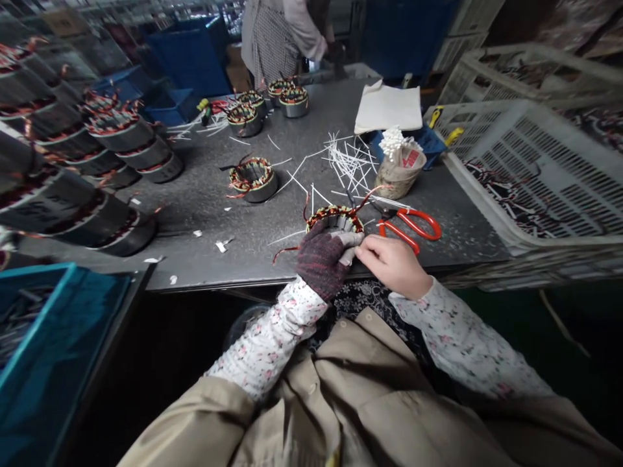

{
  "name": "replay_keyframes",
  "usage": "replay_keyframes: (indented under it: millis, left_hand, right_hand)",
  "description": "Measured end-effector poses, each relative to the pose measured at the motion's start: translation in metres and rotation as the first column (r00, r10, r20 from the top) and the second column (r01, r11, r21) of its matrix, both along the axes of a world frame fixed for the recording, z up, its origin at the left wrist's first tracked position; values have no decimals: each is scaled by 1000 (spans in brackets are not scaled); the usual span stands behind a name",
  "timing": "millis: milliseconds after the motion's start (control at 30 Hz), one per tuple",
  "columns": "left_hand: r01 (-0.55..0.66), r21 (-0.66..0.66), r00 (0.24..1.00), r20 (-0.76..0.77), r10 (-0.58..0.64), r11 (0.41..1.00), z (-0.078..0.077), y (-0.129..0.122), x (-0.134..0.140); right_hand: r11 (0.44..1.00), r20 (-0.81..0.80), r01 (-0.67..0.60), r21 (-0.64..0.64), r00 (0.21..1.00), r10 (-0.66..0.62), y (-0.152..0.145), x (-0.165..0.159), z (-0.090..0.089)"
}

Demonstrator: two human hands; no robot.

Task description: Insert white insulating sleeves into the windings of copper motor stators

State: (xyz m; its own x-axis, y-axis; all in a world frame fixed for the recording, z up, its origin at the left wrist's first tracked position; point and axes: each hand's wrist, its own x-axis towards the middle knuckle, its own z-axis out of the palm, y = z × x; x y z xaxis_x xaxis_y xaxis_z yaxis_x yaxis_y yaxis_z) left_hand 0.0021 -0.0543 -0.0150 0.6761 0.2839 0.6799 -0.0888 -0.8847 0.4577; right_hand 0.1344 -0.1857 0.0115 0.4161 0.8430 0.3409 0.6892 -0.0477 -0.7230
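Note:
A motor stator [335,213] with copper windings and loose wire ends stands at the table's front edge. My left hand [321,259], in a dark knitted glove with pale fingertips, is closed over its near rim. My right hand [392,261] is bare and pinched together at the stator's near right side, touching the left fingertips. What the right fingers hold is too small and hidden to make out. Red-handled scissors [419,224] lie just right of the stator. White thin sleeves or sticks [348,162] are scattered behind it.
Another stator [253,179] stands left of centre, with several more at the back. Tall stator stacks [131,139] line the left. A cup of white sticks [400,170] and a white crate [525,168] are on the right. A blue bin [63,305] sits low left. A person [287,39] stands opposite.

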Motion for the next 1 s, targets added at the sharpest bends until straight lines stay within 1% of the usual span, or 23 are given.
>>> replay_keyframes:
  millis: [67, 133, 200, 267, 300, 333, 367, 400, 467, 500, 567, 633, 667, 700, 733, 767, 800, 833, 867, 900, 933, 967, 1000]
  left_hand:
    - [-16, 3, 1000, -27, 16, 1000, 2, -2, 0]
    - [-36, -8, 998, -58, 36, 999, 2, -3, 1]
    - [-60, -27, 997, -51, 58, 998, -1, -4, 1]
    - [-70, -81, 997, -32, 68, 994, -6, -3, 0]
    - [-69, -116, 997, -30, 66, 991, -8, -3, 0]
    - [-66, -147, 997, -37, 61, 987, -10, -3, -1]
    - [-67, -167, 997, -49, 60, 984, -10, -4, -1]
    - [-77, -175, 996, -59, 67, 982, -10, -5, -2]
    - [-90, -164, 995, -52, 83, 982, -9, -8, -1]
    - [-83, -151, 996, -39, 78, 985, -9, -10, -1]
    - [-55, -130, 998, -6, 55, 990, -11, -15, 3]
    - [-46, -123, 999, 15, 49, 991, -16, -19, 7]
    - [-51, -125, 998, 20, 54, 991, -18, -20, 8]
    - [-51, -135, 998, 25, 55, 990, -20, -21, 8]
    - [-42, -150, 999, 24, 47, 988, -20, -22, 7]
    - [-29, -166, 999, 17, 32, 986, -18, -22, 4]
    - [-20, -167, 1000, 3, 21, 986, -13, -22, 0]
    - [-22, -137, 1000, -21, 19, 990, -7, -21, -6]
    - [-36, -66, 998, -48, 33, 997, 0, -20, -13]
    - [-58, 44, 995, -78, 61, 997, 8, -18, -20]
    - [-78, 177, 990, -101, 97, 981, 17, -16, -27]
    - [-84, 303, 984, -124, 127, 949, 25, -13, -33]
    - [-75, 399, 976, -158, 149, 914, 32, -10, -37]
  right_hand:
    - [999, -88, -42, 17, 995, 44, -7, 0, 11]
    - [995, -215, -41, 93, 975, 61, -12, 1, 20]
    - [983, -326, -71, 171, 937, 124, -14, 2, 24]
    - [964, -454, -158, 214, 858, 241, -14, 1, 22]
    - [957, -527, -192, 218, 802, 281, -15, 0, 19]
    - [957, -590, -197, 211, 755, 285, -18, -1, 17]
    - [965, -637, -173, 196, 726, 259, -21, -2, 15]
    - [975, -664, -127, 185, 715, 219, -23, -1, 14]
    - [981, -670, -42, 188, 725, 159, -25, 1, 15]
    - [977, -663, -17, 214, 732, 158, -21, 3, 16]
    - [955, -656, 14, 295, 730, 192, -2, 7, 16]
    - [929, -675, 60, 366, 704, 220, 26, 10, 14]
    - [921, -688, 86, 379, 692, 219, 39, 10, 11]
    - [916, -685, 105, 387, 698, 209, 49, 10, 8]
    - [909, -660, 124, 398, 727, 189, 54, 10, 4]
    - [899, -596, 131, 418, 786, 163, 55, 8, 0]
    - [890, -495, 126, 439, 860, 122, 51, 7, -5]
    - [887, -365, 109, 448, 928, 71, 44, 5, -11]
    - [897, -225, 78, 435, 974, 25, 36, 4, -17]
    - [917, -95, 41, 397, 995, -4, 28, 3, -23]
    - [941, 3, 8, 338, 1000, -9, 21, 3, -30]
    - [961, 58, -17, 275, 998, 1, 16, 3, -37]
    - [974, 76, -33, 225, 997, 16, 14, 3, -43]
